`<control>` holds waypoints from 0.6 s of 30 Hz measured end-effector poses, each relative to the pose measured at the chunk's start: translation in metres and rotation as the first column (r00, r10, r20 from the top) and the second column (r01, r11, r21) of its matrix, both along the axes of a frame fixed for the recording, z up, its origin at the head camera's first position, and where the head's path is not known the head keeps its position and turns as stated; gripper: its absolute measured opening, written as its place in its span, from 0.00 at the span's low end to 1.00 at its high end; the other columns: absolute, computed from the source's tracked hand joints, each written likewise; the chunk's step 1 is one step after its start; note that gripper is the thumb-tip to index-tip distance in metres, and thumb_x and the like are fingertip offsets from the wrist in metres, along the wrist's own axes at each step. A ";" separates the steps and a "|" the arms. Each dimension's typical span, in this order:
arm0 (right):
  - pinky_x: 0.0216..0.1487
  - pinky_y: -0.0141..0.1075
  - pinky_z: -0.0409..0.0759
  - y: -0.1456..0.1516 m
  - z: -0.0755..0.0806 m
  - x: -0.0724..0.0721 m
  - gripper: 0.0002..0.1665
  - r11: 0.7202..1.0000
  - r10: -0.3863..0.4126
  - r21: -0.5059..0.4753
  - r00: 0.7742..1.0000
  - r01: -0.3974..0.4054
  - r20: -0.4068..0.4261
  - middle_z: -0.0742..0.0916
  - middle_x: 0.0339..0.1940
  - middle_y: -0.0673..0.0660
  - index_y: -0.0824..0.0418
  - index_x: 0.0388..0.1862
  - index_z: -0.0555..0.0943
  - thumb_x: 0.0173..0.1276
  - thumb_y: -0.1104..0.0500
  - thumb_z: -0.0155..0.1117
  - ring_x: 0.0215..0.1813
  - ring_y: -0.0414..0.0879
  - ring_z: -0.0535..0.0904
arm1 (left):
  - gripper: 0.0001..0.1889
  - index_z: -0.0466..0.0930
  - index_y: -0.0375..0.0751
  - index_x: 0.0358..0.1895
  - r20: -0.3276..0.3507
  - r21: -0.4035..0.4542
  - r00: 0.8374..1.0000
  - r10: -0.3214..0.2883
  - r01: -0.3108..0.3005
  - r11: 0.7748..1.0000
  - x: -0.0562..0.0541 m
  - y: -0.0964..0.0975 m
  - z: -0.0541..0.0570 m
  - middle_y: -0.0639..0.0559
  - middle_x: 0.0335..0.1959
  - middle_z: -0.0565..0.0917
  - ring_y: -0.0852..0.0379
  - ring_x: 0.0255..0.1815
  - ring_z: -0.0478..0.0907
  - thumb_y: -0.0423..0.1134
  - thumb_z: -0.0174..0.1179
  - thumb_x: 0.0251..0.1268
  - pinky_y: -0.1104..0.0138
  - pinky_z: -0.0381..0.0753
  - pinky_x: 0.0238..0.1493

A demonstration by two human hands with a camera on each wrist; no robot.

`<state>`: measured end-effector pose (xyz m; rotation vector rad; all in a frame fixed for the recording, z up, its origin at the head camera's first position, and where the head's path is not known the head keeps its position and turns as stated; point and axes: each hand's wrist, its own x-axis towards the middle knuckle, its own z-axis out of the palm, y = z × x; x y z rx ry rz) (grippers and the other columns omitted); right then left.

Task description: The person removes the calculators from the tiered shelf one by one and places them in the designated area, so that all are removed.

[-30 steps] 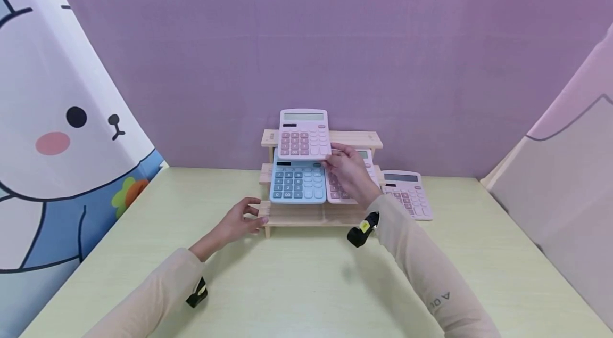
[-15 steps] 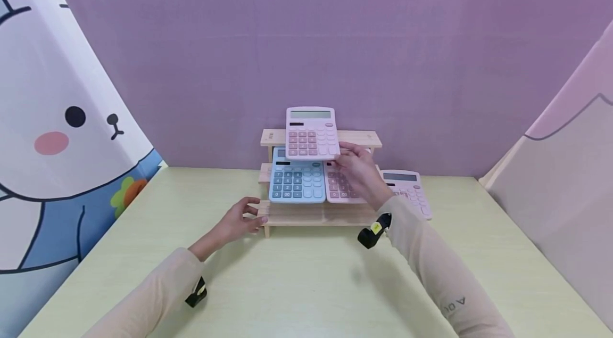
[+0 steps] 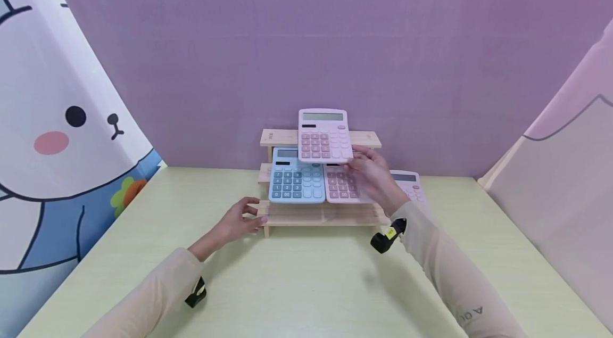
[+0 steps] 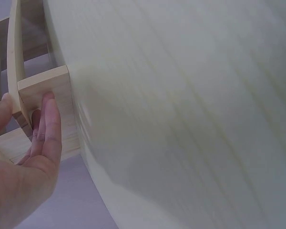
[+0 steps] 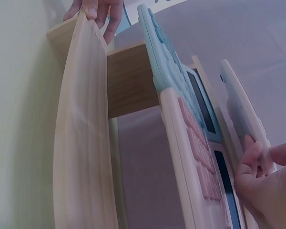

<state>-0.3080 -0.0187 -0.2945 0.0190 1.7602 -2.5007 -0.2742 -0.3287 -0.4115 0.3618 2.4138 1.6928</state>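
My right hand (image 3: 372,174) pinches a pink calculator (image 3: 323,138) at its lower right corner, thumb on the front and fingers behind. That calculator overlaps the top tier of a three-tier wooden rack (image 3: 325,214) in the head view; in the right wrist view a gap shows between it and the calculators below. On the middle tier a blue calculator (image 3: 297,183) leans beside a second pink calculator (image 3: 341,184), which my right hand partly covers. My left hand (image 4: 33,162) holds the left end of the lowest tier, its thumb on top and fingers along the side support.
A third pink calculator (image 3: 408,181) lies on the table (image 3: 297,279) right of the rack, partly behind my right forearm. A purple backdrop (image 3: 306,50) rises behind the rack. Printed cloth panels (image 3: 72,167) flank the table.
My right hand has moved the held pink calculator to the right along the top tier, now covering more of the calculator on the table. The left hand has stayed on the rack.
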 end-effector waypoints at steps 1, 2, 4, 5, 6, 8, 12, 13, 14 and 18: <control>0.45 0.27 0.79 0.002 0.000 0.001 0.33 1.000 -0.005 0.001 1.000 0.005 0.001 0.74 0.40 0.54 0.64 0.65 0.59 0.60 0.77 0.48 0.36 0.41 0.77 | 0.32 0.53 0.26 0.63 0.000 -0.002 1.000 0.000 0.000 1.000 0.000 0.000 0.000 0.31 0.46 0.73 0.45 0.41 0.81 0.34 0.58 0.61 0.59 0.85 0.40; 0.44 0.27 0.79 0.004 0.001 0.001 0.33 1.000 -0.009 0.001 1.000 0.009 0.003 0.74 0.40 0.54 0.64 0.65 0.59 0.60 0.78 0.48 0.36 0.41 0.77 | 0.32 0.53 0.26 0.63 0.000 -0.005 1.000 -0.001 0.001 1.000 0.000 0.000 0.000 0.31 0.47 0.73 0.45 0.41 0.81 0.35 0.58 0.61 0.59 0.85 0.40; 0.44 0.26 0.79 0.007 0.001 0.002 0.34 1.000 -0.013 0.005 1.000 0.013 0.003 0.73 0.40 0.54 0.64 0.66 0.59 0.60 0.78 0.48 0.36 0.41 0.76 | 0.32 0.53 0.26 0.63 0.003 -0.005 1.000 -0.002 0.002 1.000 0.000 0.000 0.000 0.31 0.47 0.73 0.45 0.42 0.81 0.35 0.58 0.61 0.59 0.85 0.40; 0.45 0.26 0.79 0.010 0.001 0.002 0.34 1.000 -0.016 0.002 1.000 0.016 0.005 0.73 0.40 0.54 0.64 0.66 0.59 0.60 0.78 0.48 0.37 0.41 0.76 | 0.32 0.53 0.26 0.63 0.005 -0.004 1.000 -0.001 0.001 1.000 0.000 0.000 0.000 0.31 0.47 0.73 0.45 0.42 0.81 0.35 0.59 0.61 0.59 0.85 0.40; 0.45 0.26 0.79 0.012 0.002 0.002 0.34 1.000 -0.018 -0.005 1.000 0.018 0.007 0.73 0.40 0.53 0.64 0.66 0.59 0.60 0.78 0.48 0.37 0.41 0.76 | 0.32 0.53 0.26 0.63 0.004 -0.005 1.000 -0.002 0.002 1.000 0.000 0.000 0.000 0.31 0.47 0.73 0.46 0.42 0.81 0.36 0.59 0.61 0.60 0.85 0.40; 0.44 0.26 0.79 0.016 0.002 0.002 0.33 1.000 -0.019 -0.023 1.000 0.019 0.012 0.73 0.40 0.54 0.63 0.64 0.61 0.59 0.78 0.48 0.38 0.41 0.76 | 0.32 0.53 0.26 0.63 0.006 -0.005 1.000 -0.003 0.003 1.000 0.000 0.000 0.000 0.31 0.47 0.72 0.46 0.42 0.81 0.36 0.59 0.61 0.60 0.85 0.40; 0.43 0.26 0.80 0.025 0.002 0.004 0.27 0.999 -0.029 -0.029 0.999 0.029 0.017 0.76 0.39 0.54 0.61 0.57 0.65 0.59 0.78 0.49 0.38 0.41 0.77 | 0.32 0.54 0.26 0.63 0.008 -0.005 1.000 0.002 -0.002 1.000 -0.002 -0.001 -0.002 0.31 0.47 0.73 0.47 0.41 0.81 0.36 0.59 0.61 0.61 0.85 0.40; 0.43 0.26 0.80 0.027 0.003 0.004 0.27 0.999 -0.031 -0.021 0.999 0.031 0.017 0.76 0.40 0.54 0.61 0.56 0.65 0.60 0.78 0.49 0.37 0.41 0.77 | 0.32 0.54 0.27 0.63 0.010 -0.007 1.000 0.004 -0.004 1.000 -0.002 -0.001 -0.002 0.32 0.47 0.73 0.48 0.41 0.81 0.36 0.59 0.61 0.61 0.85 0.40; 0.44 0.26 0.80 0.030 0.003 0.004 0.27 0.999 -0.035 -0.017 0.999 0.035 0.018 0.76 0.40 0.54 0.61 0.56 0.65 0.60 0.78 0.49 0.38 0.41 0.77 | 0.32 0.54 0.27 0.63 0.011 -0.009 1.000 0.005 -0.005 1.000 -0.002 -0.001 -0.002 0.32 0.47 0.73 0.48 0.41 0.82 0.37 0.59 0.60 0.61 0.85 0.40; 0.45 0.26 0.79 0.038 0.003 0.006 0.30 0.999 -0.035 0.007 0.999 0.035 0.008 0.76 0.41 0.54 0.63 0.61 0.61 0.60 0.78 0.47 0.38 0.41 0.77 | 0.33 0.54 0.27 0.63 0.012 -0.012 1.000 0.007 -0.007 1.000 -0.002 -0.001 -0.003 0.32 0.46 0.73 0.48 0.41 0.82 0.37 0.60 0.60 0.61 0.85 0.40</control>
